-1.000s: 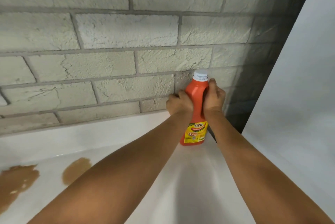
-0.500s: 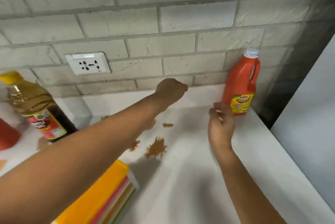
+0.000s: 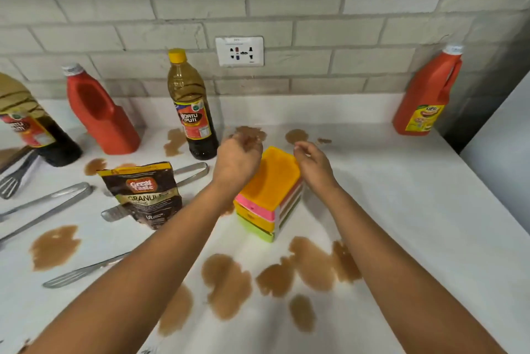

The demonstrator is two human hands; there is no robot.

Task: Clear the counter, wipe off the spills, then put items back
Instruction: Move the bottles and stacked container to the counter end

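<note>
Both hands, the left hand [image 3: 239, 158] and right hand [image 3: 311, 163], hover loosely curled and empty either side of the stacked coloured containers [image 3: 269, 193] mid-tabletop [image 3: 415, 210], where a careless lift could topple the stack into the brown spills [image 3: 309, 264] just beside it.

We read "Great Taste" and "GRANULES" on the dark brown foil pouch [image 3: 142, 194], "DATU PUTI" on the yellow-capped amber plastic bottle [image 3: 191, 105], and "UFC" on the red handled plastic jug [image 3: 427, 95] at far right.
</note>
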